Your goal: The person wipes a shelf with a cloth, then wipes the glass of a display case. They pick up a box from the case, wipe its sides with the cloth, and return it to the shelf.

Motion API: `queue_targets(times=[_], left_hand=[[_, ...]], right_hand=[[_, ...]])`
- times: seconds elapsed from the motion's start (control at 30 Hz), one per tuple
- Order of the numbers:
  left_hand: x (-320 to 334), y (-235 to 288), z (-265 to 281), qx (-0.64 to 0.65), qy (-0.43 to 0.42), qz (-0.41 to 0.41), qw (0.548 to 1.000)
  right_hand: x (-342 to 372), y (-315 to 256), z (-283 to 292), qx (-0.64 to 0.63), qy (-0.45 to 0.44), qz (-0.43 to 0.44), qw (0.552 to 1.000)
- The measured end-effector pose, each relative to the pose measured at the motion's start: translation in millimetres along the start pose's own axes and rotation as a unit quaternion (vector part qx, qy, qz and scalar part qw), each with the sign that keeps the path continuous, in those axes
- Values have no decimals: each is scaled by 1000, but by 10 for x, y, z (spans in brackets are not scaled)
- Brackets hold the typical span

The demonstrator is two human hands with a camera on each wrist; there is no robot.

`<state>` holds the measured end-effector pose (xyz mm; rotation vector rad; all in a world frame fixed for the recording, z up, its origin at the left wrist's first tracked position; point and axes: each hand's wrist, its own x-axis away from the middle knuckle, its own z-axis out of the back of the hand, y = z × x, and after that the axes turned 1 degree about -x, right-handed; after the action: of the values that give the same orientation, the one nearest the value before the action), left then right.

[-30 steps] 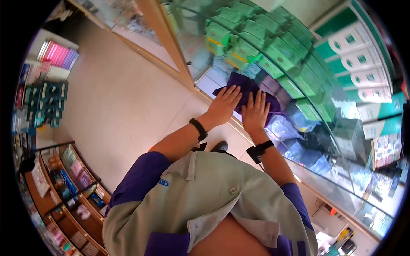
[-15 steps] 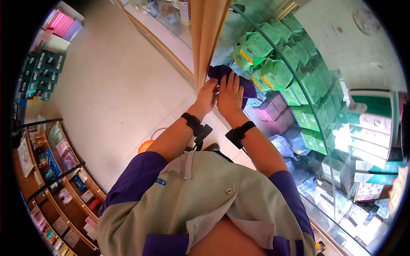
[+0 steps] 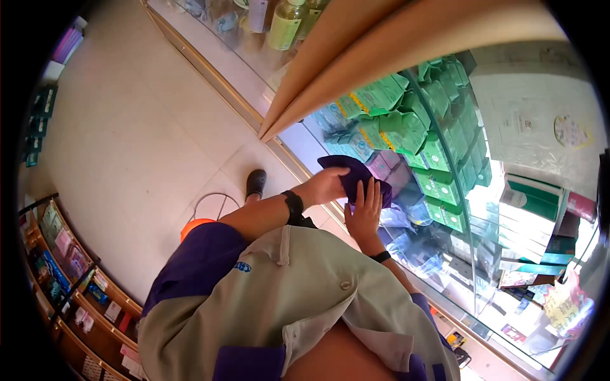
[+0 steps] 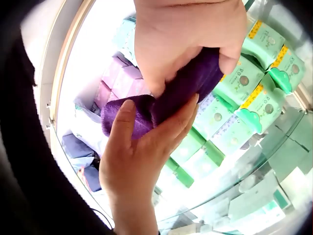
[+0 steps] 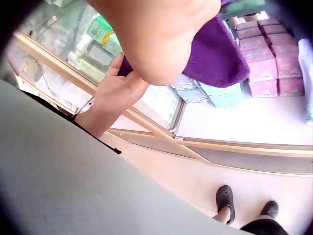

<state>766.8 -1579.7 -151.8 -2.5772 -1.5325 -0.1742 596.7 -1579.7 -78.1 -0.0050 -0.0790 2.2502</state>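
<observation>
Hands and cloth sit nearer the body and lower in the head view than half a second ago, and the view has turned, so the tan wooden frame bar slants across from about 1 o'clock. Head view: plush purple cloth is held up before the cabinet; bare left hand at its 9 o'clock, thumb laid over it; bare right hand at 6 o'clock, fingers lying across it. Soft green plastic-wrapped packs at 1 o'clock. Left wrist view: cloth doubled over, left thumb and fingers closed round the thick part; right hand from 7 o'clock pinches the folded end, thumb on top. Small pink square-sided boxes at 9 o'clock. Right wrist view: cloth flap hangs at 1 o'clock; left hand at 9 o'clock pinches a bit of purple; right fingertips hidden, can't tell there. Pale blue patterned packs just below the flap. Handling, my judgement: keep both pinches firm, smooth loose flap against the fold, keep knuckles and trailing edge off the packs.
</observation>
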Motion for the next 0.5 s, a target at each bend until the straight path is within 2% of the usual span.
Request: queue_targets(times=[0.07, 0.13, 0.2, 0.27, 0.4, 0.43, 0.47, 0.5], left_hand=[[-31, 141, 188, 30, -29, -52, 998], [72, 367, 208, 51, -69, -105, 991], [294, 597, 19, 98, -111, -152, 977], [384, 688, -33, 91, -155, -204, 962], [218, 685, 218, 177, -205, -207, 940], [106, 680, 237, 159, -353, -184, 903], [10, 688, 257, 135, -493, -158, 845], [-56, 681, 470, 127, -374, -194, 898]], right_hand=[[-159, -150, 23, -26, -4, -18, 999], [-431, -287, 22, -53, 24, 40, 997], [-756, -442, -10, -65, 21, 68, 995], [-1067, -571, -40, -77, 21, 97, 992], [-1328, -686, -109, -96, 63, 137, 984], [-1317, -677, -123, -84, 76, 141, 983], [-1311, -647, -126, -83, 73, 146, 983], [-1298, -598, -115, -75, 73, 164, 981]])
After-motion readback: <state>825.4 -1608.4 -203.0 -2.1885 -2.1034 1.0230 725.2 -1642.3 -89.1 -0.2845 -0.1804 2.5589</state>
